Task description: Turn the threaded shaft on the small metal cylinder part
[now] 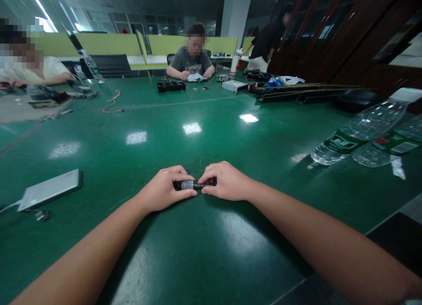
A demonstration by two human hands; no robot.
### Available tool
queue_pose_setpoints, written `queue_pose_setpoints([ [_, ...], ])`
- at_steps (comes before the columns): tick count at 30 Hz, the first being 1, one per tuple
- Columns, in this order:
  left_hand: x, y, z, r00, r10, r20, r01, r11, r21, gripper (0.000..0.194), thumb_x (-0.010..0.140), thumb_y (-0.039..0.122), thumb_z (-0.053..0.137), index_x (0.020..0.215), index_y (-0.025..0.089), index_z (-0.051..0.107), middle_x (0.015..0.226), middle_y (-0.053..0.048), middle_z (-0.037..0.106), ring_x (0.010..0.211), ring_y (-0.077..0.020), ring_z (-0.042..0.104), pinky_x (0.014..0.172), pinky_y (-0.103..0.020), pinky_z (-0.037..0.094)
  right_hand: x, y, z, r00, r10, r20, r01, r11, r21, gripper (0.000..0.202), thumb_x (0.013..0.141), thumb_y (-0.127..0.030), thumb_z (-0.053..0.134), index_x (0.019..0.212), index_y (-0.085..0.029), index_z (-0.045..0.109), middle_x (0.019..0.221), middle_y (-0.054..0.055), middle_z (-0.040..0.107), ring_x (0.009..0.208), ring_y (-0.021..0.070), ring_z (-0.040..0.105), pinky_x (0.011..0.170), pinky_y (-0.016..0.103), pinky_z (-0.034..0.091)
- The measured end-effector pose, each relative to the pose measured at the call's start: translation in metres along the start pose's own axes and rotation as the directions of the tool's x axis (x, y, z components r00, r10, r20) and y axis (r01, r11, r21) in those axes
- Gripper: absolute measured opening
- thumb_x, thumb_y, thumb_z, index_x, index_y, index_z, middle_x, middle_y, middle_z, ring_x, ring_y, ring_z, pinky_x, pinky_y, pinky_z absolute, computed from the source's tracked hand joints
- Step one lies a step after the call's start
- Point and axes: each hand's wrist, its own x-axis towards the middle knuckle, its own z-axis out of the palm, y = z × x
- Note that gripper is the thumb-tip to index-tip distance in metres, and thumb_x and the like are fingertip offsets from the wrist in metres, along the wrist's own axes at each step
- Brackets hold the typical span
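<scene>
Just above the green tabletop, or resting on it, lies a small silver cylinder (187, 185) with a dark ridged rod (199, 186) coming out of its right end. Whether the ridges are a screw thread or a coil is too small to tell. My left hand (167, 188) grips the cylinder between thumb and fingers. My right hand (226, 180) pinches the ridged rod, its fingers hiding the far end. The two hands face each other, fingertips a short way apart.
A pale slab-like device (51, 188) with a cable lies at the left. Clear bottles (356, 131) stand at the right. Farther back are a black tray (171, 85), a silver box (234, 85) and long dark strips (296, 93). Two people sit across the table; another stands behind.
</scene>
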Motion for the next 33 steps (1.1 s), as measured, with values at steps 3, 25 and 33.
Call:
queue_pose_setpoints([
  [3,-0.002,0.001,0.0,1.0,-0.002,0.0,0.002,1.0,0.002,0.025,0.084,0.037,0.071,0.102,0.02,0.076,0.089,-0.005,0.066,0.082,-0.0177,0.062,0.074,-0.028,0.047,0.0,-0.001,0.001,1.0,-0.002,0.001,0.002,1.0,-0.002,0.019,0.077,-0.019,0.072,0.094,-0.018,0.078,0.079,0.003,0.069,0.072,0.0135,0.06,0.067,0.024,0.04],
  [25,-0.001,0.003,-0.001,1.0,-0.015,-0.003,0.015,1.0,-0.009,0.028,0.085,0.039,0.07,0.106,0.022,0.075,0.089,-0.004,0.066,0.081,-0.0173,0.062,0.073,-0.028,0.047,-0.006,0.006,-0.013,0.998,0.021,0.059,-0.025,0.997,0.078,0.017,0.074,-0.021,0.076,0.091,-0.018,0.077,0.079,0.001,0.067,0.072,0.0126,0.06,0.066,0.023,0.042],
  [33,0.001,0.005,-0.005,0.999,-0.045,-0.006,0.045,0.999,0.017,0.024,0.084,0.037,0.07,0.1,0.02,0.075,0.085,-0.003,0.064,0.078,-0.0168,0.061,0.069,-0.027,0.046,-0.002,0.006,-0.016,0.999,-0.003,0.036,0.002,0.999,0.054,0.013,0.078,-0.023,0.072,0.089,-0.017,0.077,0.078,0.002,0.068,0.071,0.0129,0.06,0.066,0.024,0.042],
])
